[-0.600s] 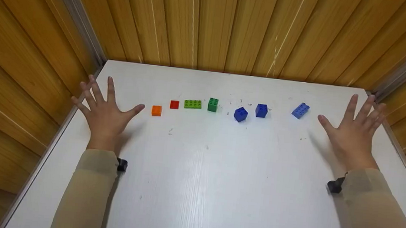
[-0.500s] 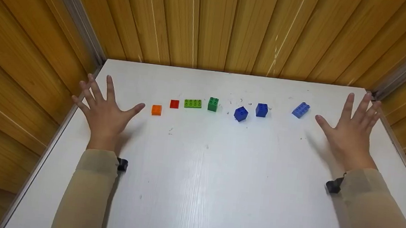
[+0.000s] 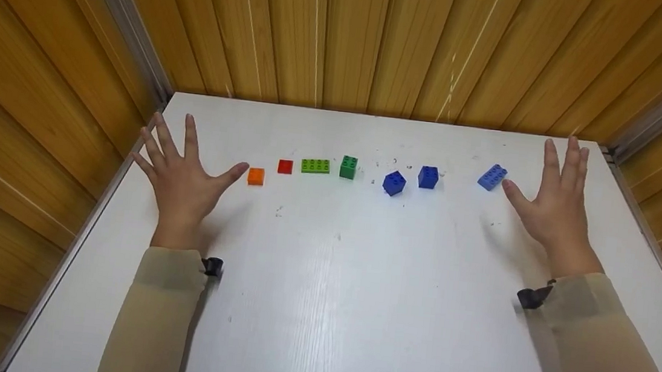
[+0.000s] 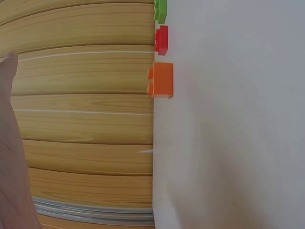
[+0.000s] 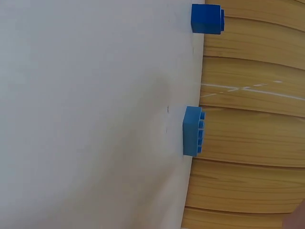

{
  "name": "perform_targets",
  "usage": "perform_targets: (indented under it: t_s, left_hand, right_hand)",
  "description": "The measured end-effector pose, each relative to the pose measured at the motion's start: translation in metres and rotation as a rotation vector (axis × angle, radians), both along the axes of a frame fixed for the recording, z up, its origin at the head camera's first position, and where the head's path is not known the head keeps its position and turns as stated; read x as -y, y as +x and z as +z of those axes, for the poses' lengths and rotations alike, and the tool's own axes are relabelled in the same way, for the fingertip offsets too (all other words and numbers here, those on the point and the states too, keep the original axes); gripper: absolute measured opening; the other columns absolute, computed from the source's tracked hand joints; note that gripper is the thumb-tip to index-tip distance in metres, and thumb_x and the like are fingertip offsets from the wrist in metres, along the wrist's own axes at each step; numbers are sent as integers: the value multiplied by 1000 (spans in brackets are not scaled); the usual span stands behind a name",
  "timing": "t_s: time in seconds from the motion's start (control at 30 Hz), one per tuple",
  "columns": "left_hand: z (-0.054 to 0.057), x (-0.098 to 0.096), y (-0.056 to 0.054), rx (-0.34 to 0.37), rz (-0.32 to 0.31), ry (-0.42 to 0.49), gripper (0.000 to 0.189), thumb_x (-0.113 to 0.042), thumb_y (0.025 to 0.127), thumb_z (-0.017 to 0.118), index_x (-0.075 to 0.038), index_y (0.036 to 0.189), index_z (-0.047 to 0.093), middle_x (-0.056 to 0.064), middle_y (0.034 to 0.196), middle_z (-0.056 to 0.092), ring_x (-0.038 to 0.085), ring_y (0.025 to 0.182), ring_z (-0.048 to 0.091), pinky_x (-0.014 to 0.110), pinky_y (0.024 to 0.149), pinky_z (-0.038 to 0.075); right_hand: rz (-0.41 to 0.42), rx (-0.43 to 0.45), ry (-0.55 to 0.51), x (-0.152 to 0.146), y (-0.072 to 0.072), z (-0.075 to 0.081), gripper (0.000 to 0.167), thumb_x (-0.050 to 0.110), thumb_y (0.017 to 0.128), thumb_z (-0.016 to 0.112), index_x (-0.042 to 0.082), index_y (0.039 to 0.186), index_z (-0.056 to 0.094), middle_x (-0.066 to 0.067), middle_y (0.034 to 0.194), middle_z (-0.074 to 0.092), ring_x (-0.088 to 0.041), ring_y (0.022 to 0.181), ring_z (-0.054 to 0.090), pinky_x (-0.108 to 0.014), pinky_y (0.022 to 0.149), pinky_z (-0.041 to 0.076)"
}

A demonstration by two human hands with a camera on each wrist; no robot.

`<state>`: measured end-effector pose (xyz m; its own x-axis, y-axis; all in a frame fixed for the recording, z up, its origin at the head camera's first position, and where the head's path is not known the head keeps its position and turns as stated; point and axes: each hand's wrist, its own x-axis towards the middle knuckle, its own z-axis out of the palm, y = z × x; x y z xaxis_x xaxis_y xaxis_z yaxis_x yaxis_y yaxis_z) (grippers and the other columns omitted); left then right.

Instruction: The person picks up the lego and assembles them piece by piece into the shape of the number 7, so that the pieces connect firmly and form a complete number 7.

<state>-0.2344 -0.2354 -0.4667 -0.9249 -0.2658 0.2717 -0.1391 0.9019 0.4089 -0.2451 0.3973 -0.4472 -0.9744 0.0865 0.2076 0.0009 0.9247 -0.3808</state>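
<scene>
The orange brick (image 3: 256, 176) sits on the white tabletop (image 3: 324, 319), between two and three o'clock from the middle of the left hand (image 3: 185, 190), just beyond its thumb tip in the head view. The left grip is spread wide, fingers straight and fanned, thumb stretched toward three o'clock, and has hold of nothing; the left wrist view shows it apart from the brick.

The light blue brick (image 3: 493, 177) lies slanted, its long side running from one to seven o'clock. It is at ten o'clock from the middle of the right hand (image 3: 556, 217), near the thumb tip. The right grip is likewise stretched wide and holds nothing, its fingers pointing to twelve and its thumb to ten or eleven.

From the orange brick, the red brick (image 3: 285, 166) lies at two o'clock. Beyond it toward three come the flat lime brick (image 3: 315, 166) and the taller green brick (image 3: 348, 167), then a blue brick (image 3: 394, 183) turned cornerwise and a squarer blue block (image 3: 428, 177) between two and three o'clock from it. All stand apart. Beige sleeves (image 3: 154, 315) enter from six o'clock; a wood-pattern wall (image 3: 351, 36) rises at twelve.
</scene>
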Motion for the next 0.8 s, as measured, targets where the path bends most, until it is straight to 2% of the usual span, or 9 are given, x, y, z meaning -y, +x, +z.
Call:
perform_targets:
  t_s: [0.1, 0.27, 0.43, 0.53, 0.6, 0.8]
  left_hand:
    - [4, -8, 1, -60, -11, 29, 133, -101, 82, 59, -37, 182, -1, 10, 192, -19, 46, 177, -18, 82, 136, -8]
    - [11, -22, 3, -212, -31, 102, 127, -92, 83, 68, -33, 183, 17, 11, 194, 2, 42, 180, -1, 80, 139, -1]
    - [16, -36, 4, -315, -65, 168, 121, -87, 83, 73, -25, 179, 34, 12, 191, 19, 41, 176, 17, 76, 139, 19]
    - [18, -45, 4, -343, -94, 222, 120, -85, 82, 76, -21, 177, 39, 13, 188, 24, 40, 174, 22, 74, 138, 26]
    - [19, -51, 5, -348, -115, 258, 121, -83, 81, 80, -20, 176, 40, 13, 187, 26, 39, 174, 22, 74, 138, 27]
    - [26, -74, 2, -362, -177, 321, 124, -76, 78, 91, -16, 175, 42, 13, 184, 32, 39, 172, 27, 72, 136, 34]
  right_hand:
    - [11, -39, -48, 8, 3, 3, 107, 64, 107, 62, 24, 184, -1, -3, 192, -20, -37, 179, -19, -84, 133, 15]
    - [30, -116, -174, 26, 9, 7, 98, 54, 108, 64, 23, 183, 10, -5, 194, -3, -38, 180, -3, -82, 134, 21]
    - [40, -184, -254, 42, 10, 10, 91, 47, 106, 66, 23, 182, 21, -4, 193, 8, -36, 180, 10, -79, 136, 22]
    - [32, -198, -289, 49, 10, 12, 91, 43, 105, 70, 23, 181, 24, -4, 192, 13, -34, 179, 13, -76, 139, 22]
    - [21, -203, -322, 54, 9, 14, 93, 41, 104, 75, 23, 180, 26, -4, 192, 16, -32, 179, 14, -72, 140, 22]
    - [18, -251, -427, 75, 2, 16, 94, 32, 100, 86, 18, 178, 34, -3, 188, 27, -24, 175, 26, -50, 143, 30]
